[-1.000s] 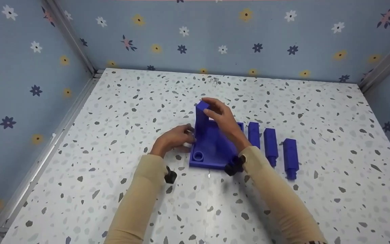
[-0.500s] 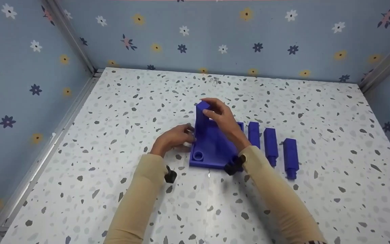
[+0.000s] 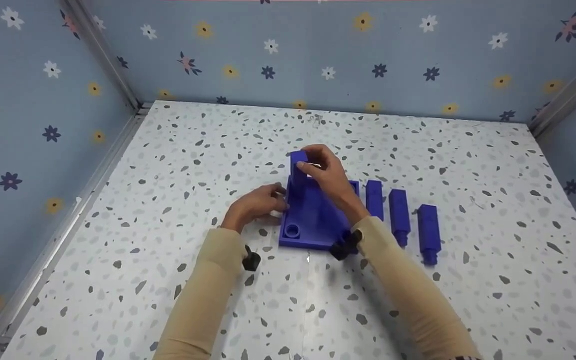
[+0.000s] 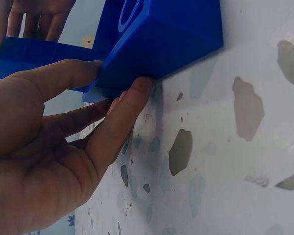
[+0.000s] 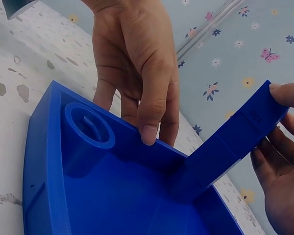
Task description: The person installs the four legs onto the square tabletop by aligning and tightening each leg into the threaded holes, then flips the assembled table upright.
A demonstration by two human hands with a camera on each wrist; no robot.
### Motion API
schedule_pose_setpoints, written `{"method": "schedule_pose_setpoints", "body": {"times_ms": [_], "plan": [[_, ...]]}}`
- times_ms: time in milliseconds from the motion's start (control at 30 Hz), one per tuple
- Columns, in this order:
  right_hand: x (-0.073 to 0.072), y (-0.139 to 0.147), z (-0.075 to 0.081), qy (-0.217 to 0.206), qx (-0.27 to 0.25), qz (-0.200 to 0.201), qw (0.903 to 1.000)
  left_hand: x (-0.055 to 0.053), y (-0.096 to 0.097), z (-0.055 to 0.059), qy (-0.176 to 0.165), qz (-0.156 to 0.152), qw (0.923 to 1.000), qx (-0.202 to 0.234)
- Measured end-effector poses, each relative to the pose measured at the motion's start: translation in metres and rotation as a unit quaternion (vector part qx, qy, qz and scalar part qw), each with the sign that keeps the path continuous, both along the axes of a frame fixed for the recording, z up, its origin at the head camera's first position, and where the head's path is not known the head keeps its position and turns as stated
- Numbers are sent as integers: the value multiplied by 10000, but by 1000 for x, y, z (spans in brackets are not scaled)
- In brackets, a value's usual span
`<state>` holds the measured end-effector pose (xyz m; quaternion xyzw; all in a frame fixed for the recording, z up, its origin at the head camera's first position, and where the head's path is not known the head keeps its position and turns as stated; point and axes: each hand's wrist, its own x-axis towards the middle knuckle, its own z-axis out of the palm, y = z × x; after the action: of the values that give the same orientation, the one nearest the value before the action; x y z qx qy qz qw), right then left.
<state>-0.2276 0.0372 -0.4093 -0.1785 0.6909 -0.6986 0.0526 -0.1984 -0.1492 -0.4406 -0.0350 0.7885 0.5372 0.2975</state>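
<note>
A shallow blue square tray [image 3: 313, 217] with raised walls lies on the table, its near-left corner holding a round socket [image 3: 292, 231]. My left hand [image 3: 259, 204] grips the tray's left wall. In the left wrist view its thumb is at the rim and its fingers press the outside. At the far-left corner, a blue square leg [image 3: 297, 172] stands upright in the tray. My right hand [image 3: 334, 177] pinches the leg near its top between thumb and fingers. Small raised marks show on the leg [image 5: 230, 137] in the right wrist view; its lower end is hidden inside the corner.
Three more blue legs lie right of the tray: one beside its wall [image 3: 375, 197], another in the middle [image 3: 399, 215], and the outermost [image 3: 429, 232], the last two showing narrow round ends. Flower-patterned panels [image 3: 298, 55] stand behind and beside the speckled table [image 3: 208, 145].
The leg has turned about its upright axis, so a flat side now faces nearer the front. My right thumb has shifted slightly left across it. The left hand and tray stay put.
</note>
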Motion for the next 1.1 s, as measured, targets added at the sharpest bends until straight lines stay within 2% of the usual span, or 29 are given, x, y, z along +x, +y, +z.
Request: {"method": "schedule_pose_setpoints", "body": {"times_ms": [300, 533, 900, 1100], "plan": [[1, 0, 0, 85, 142, -57, 9998, 1, -1, 0, 109, -92, 9999, -65], [1, -1, 1, 222, 373, -199, 9989, 1, -1, 1, 60, -62, 10000, 1], [4, -4, 1, 273, 307, -320, 9986, 1, -1, 2, -120, 14, 9999, 77], [6, -6, 1, 486, 456, -520, 9964, 0, -1, 4, -120, -32, 9999, -74]]}}
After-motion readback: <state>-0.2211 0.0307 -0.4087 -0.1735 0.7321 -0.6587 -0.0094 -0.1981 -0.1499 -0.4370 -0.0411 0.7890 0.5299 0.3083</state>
